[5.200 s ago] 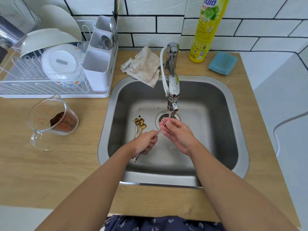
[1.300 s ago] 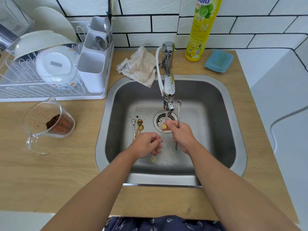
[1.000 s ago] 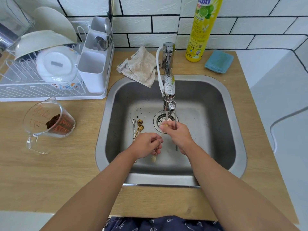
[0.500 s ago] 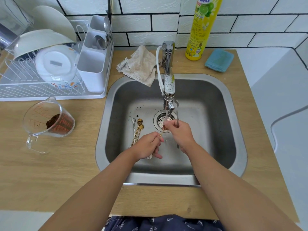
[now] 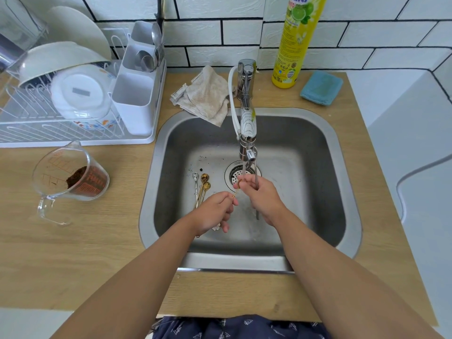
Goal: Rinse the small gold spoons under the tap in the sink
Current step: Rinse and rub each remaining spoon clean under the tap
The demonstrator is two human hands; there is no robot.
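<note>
Your left hand (image 5: 215, 211) pinches the thin handle of a small gold spoon (image 5: 236, 192), which has come up off the basin since a second ago, so its bowl end now sits at your right-hand fingertips (image 5: 241, 183) under the chrome tap's (image 5: 247, 133) stream. Your right hand (image 5: 261, 196) is curled round a long silver spoon (image 5: 256, 172), now upright in the water. Two gold spoons (image 5: 204, 183) and a pale one remain on the stainless steel sink (image 5: 318, 192) floor, likely unrinsed.
</note>
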